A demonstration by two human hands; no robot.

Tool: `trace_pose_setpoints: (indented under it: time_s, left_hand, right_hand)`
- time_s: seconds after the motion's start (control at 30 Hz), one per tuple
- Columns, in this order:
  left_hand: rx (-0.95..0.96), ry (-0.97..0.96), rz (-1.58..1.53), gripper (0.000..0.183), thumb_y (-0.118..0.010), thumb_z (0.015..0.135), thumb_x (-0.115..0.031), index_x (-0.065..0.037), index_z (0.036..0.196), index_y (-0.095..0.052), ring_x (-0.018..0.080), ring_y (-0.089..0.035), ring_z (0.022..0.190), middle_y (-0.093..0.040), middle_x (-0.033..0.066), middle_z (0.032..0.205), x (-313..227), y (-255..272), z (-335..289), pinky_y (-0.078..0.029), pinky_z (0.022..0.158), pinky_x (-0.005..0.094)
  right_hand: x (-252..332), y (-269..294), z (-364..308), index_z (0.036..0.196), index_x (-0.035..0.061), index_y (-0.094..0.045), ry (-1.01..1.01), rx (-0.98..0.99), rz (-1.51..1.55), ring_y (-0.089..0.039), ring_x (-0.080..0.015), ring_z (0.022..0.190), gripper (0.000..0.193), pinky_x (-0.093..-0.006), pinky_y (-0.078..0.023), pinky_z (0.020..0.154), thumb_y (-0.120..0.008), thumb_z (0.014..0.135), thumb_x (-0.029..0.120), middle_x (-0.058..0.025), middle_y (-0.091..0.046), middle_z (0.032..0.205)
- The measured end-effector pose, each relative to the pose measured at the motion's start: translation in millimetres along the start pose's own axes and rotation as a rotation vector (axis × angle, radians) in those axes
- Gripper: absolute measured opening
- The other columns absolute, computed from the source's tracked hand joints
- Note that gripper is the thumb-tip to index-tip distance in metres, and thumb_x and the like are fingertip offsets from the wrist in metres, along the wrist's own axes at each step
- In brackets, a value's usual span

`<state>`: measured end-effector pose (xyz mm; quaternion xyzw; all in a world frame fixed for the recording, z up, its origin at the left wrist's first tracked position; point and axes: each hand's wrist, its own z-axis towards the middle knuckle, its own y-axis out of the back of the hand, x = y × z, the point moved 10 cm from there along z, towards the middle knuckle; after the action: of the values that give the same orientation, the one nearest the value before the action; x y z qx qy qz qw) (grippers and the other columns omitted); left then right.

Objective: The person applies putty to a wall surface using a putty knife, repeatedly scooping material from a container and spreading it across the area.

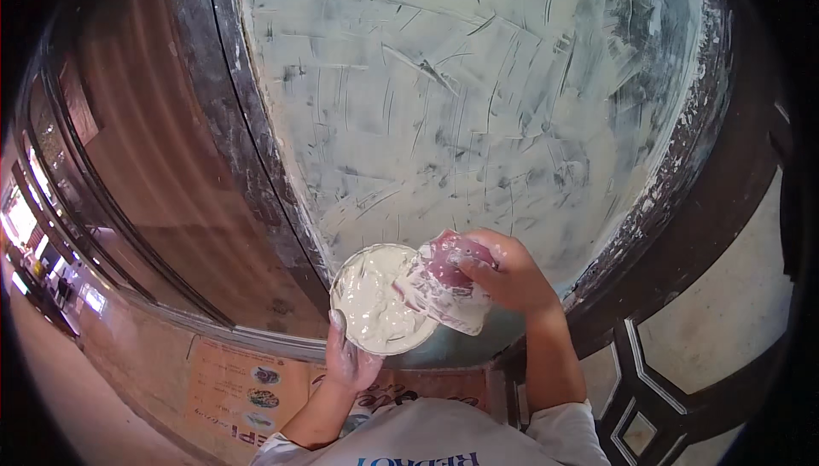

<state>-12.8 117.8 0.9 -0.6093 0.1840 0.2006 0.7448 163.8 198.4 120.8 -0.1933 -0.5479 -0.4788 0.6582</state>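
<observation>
My left hand (350,359) grips the lower left side of a round tub (339,282) from outside, with its thumb near the rim. Thick white putty (380,299) fills the tub, its surface wet and uneven. In my right hand (512,270) is a pinkish-red putty spreader (456,261), its wide blade smeared with white paste. The spreader's left edge overlaps the tub's right rim. White smears mark the fingers of both hands. Beyond them stands a broad panel (426,142), coated in streaky whitish putty with dark scratches showing through.
A dark frame (247,99) edges the panel, spattered with white. To the left is a brown glossy surface (162,159). Printed orange sheeting (247,389) lies on the floor below. At lower right, dark bars (631,372) form a patterned panel.
</observation>
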Motion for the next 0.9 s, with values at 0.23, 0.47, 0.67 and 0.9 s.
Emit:
trace_pose_setpoints:
  time_s: [0.23, 0.47, 0.67, 0.9]
  left_hand:
    - [0.046, 0.037, -0.029, 0.073, -0.041, 0.102, -0.053, -0.009, 0.156, -0.021, 0.0321, -0.036, 0.144, -0.031, 0.0124, 0.159, 4.3, -10.8, 9.5, -0.031, 0.117, 0.0517]
    - [0.009, 0.049, -0.036, 0.072, -0.039, 0.102, -0.054, -0.010, 0.156, -0.023, 0.0343, -0.036, 0.143, -0.030, 0.0129, 0.160, 1.9, -0.5, 5.0, -0.033, 0.116, 0.0542]
    - [0.002, 0.042, -0.041, 0.073, -0.039, 0.102, -0.055, -0.010, 0.157, -0.021, 0.0347, -0.036, 0.143, -0.030, 0.0133, 0.160, -0.2, 0.3, 4.7, -0.034, 0.115, 0.0550]
    - [-0.011, 0.060, -0.059, 0.071, -0.035, 0.103, -0.055, -0.011, 0.157, -0.022, 0.0346, -0.037, 0.142, -0.030, 0.0126, 0.159, 0.0, 3.9, 6.6, -0.033, 0.115, 0.0557]
  right_hand:
    - [29.8, -33.1, 22.0, 0.114, 0.0079, -0.065, 0.092, 0.048, -0.541, -0.066, -0.0346, 0.073, 0.030, -0.0388, -0.051, 0.069, -0.070, 0.087, 0.019, -0.0193, -0.068, 0.082]
    - [42.1, -39.3, 27.1, 0.110, 0.0068, -0.067, 0.130, 0.074, -0.527, -0.064, -0.0303, 0.069, 0.028, -0.0375, -0.050, 0.065, -0.073, 0.085, 0.019, -0.0167, -0.068, 0.079]
    - [47.2, -45.0, 31.5, 0.111, 0.0093, -0.066, 0.151, 0.108, -0.443, -0.065, -0.0366, 0.070, 0.029, -0.0409, -0.050, 0.063, -0.072, 0.085, 0.021, -0.0177, -0.067, 0.078]
    - [49.2, -46.9, 35.4, 0.112, 0.0089, -0.067, 0.131, 0.129, -0.461, -0.063, -0.0323, 0.067, 0.028, -0.0353, -0.051, 0.064, -0.072, 0.085, 0.012, -0.0158, -0.067, 0.081]
